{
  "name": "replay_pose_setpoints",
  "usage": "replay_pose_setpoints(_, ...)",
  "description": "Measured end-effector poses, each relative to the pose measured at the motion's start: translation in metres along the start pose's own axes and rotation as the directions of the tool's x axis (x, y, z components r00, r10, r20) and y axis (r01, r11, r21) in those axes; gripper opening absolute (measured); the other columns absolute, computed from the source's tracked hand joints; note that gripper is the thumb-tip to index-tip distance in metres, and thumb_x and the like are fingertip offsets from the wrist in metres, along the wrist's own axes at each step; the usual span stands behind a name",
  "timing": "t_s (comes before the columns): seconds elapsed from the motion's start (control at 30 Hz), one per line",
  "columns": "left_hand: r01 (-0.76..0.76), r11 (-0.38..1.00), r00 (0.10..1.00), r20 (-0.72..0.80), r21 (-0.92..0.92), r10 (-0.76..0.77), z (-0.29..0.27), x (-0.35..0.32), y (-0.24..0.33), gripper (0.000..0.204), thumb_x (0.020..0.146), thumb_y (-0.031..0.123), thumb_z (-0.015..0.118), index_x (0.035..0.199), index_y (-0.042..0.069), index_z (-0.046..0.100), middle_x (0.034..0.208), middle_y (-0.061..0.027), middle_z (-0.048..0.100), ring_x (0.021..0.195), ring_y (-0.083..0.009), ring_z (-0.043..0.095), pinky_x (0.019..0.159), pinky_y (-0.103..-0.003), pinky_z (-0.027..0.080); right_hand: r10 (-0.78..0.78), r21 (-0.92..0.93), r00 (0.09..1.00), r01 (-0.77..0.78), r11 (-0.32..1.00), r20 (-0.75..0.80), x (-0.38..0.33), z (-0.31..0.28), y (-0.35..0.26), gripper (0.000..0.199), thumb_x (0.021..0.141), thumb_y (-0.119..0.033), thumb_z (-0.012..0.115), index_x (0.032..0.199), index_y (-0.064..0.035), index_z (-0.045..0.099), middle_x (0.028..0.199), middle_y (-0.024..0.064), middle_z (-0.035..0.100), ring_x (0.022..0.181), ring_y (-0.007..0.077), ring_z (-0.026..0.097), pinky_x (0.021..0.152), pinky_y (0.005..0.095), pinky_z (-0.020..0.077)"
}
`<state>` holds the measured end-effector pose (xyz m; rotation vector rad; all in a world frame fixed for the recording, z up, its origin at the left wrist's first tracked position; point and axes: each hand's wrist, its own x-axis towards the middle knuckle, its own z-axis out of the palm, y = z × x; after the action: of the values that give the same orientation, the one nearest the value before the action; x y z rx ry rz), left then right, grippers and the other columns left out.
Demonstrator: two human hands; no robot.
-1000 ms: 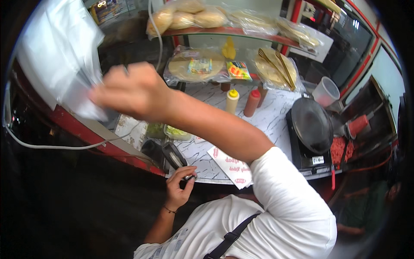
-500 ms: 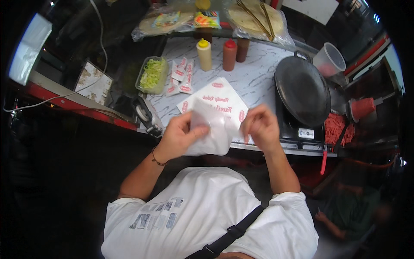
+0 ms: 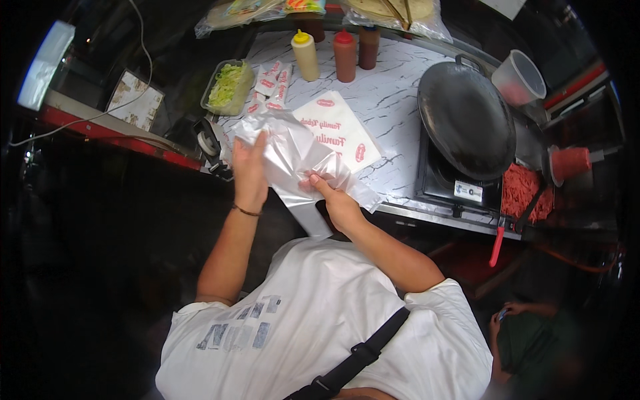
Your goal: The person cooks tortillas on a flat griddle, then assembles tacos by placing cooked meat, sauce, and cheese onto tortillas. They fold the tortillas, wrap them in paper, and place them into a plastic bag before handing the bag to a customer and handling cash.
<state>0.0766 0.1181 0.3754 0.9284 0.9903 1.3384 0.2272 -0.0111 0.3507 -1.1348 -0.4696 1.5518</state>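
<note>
A thin, silvery-white plastic bag (image 3: 293, 143) is spread out between my hands in front of the counter edge. My right hand (image 3: 341, 208) is closed on its lower right part, the thumb pressing the crumpled film. At the bag's left side, my left hand (image 3: 250, 177) is slightly blurred, its fingers closed on the film and partly covered by it. Behind the bag lies a stack of printed white paper sheets (image 3: 350, 130). Small wrapped packets (image 3: 270, 83) in similar paper rest beside a clear tub of chopped lettuce (image 3: 228, 87).
Squeeze bottles stand at the back: cream with yellow cap (image 3: 306, 57), red (image 3: 345, 57) and brown (image 3: 368, 48). To the right, a black pan (image 3: 467, 120) sits on a stove, near shredded reddish food (image 3: 527, 193) and a red-handled knife (image 3: 497, 247). Another person's hand (image 3: 497, 327) shows at lower right.
The bag, bunched up before, is now opened out wider. My right hand has come in from the right and taken hold of it. My left hand has moved left and forward.
</note>
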Motion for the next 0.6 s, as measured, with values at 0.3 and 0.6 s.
replay_pose_setpoints(0.3,-0.513,0.613,0.709,0.699,0.6,-0.091,-0.043,-0.014,0.05,0.029,0.076,0.016,0.083,0.095,0.003,0.066,0.085,-0.0075,0.064,0.072,-0.0176,0.056,0.068,-0.03,0.047,0.202,0.048,0.979,-0.201,0.978,-0.026,0.049,0.031,0.017,0.049,0.087,-0.021,0.081,0.121,0.0079,0.063,0.118,0.0109,0.067,0.112,0.0224,0.06,0.103,0.0327,0.0424)
replay_pose_setpoints(0.6,-0.534,0.24,0.845,0.5,0.811,0.189,-0.12,0.1,0.068,0.026,0.075,0.009,0.077,0.098,0.002,0.066,0.094,-0.012,0.068,0.084,-0.0253,0.065,0.08,-0.033,0.051,-0.219,0.024,0.953,0.219,0.976,0.211,0.094,0.045,-0.012,0.034,0.09,-0.035,0.075,0.077,-0.0065,0.062,0.09,-0.0024,0.055,0.086,0.0109,0.053,0.083,0.0295,0.0429)
